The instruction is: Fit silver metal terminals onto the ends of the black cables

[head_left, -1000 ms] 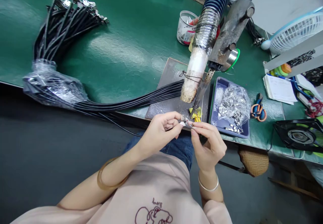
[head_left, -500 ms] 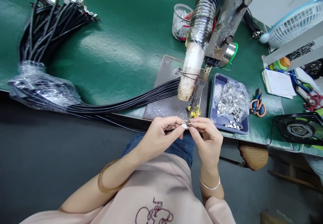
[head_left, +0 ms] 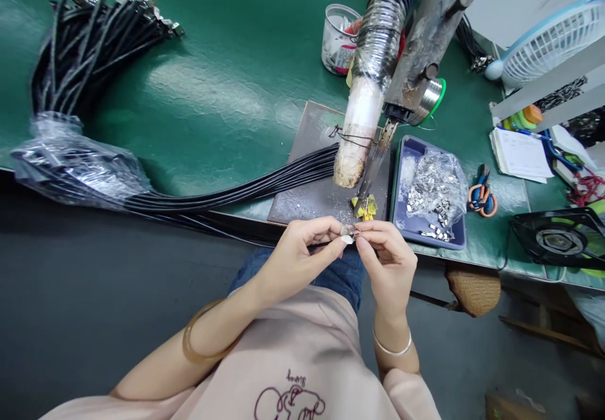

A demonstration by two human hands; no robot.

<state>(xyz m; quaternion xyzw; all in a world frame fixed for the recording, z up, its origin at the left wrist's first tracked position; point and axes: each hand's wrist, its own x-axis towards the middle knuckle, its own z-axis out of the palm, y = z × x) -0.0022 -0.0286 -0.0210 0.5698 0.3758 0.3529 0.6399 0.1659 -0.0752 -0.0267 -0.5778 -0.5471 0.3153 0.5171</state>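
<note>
My left hand [head_left: 302, 250] is closed in a pinch in front of the table edge. A dark cable end [head_left: 319, 244] shows between its thumb and fingers. My right hand [head_left: 388, 259] pinches a small metal connector piece [head_left: 355, 236], meeting the left fingertips. Fingers hide most of both parts. Something whitish covers the left thumb tip. Just beyond the hands, a soldering iron [head_left: 378, 161] points down at a yellow piece [head_left: 365, 207] on a brown board [head_left: 307, 174]. Black cables [head_left: 246, 190] lie across that board.
A fume hose [head_left: 357, 117] hangs beside the iron. To the right are a purple tray [head_left: 401, 221] with bagged metal parts [head_left: 437, 183], cutters [head_left: 482, 199] and a black fan [head_left: 562, 242]. Bundled cables in plastic wrap [head_left: 80, 164] lie left. A plastic tub [head_left: 334, 41] stands behind.
Both hands stay together in nearly the same place. The fingertips have shifted slightly around the small part, and the whole view has moved a little.
</note>
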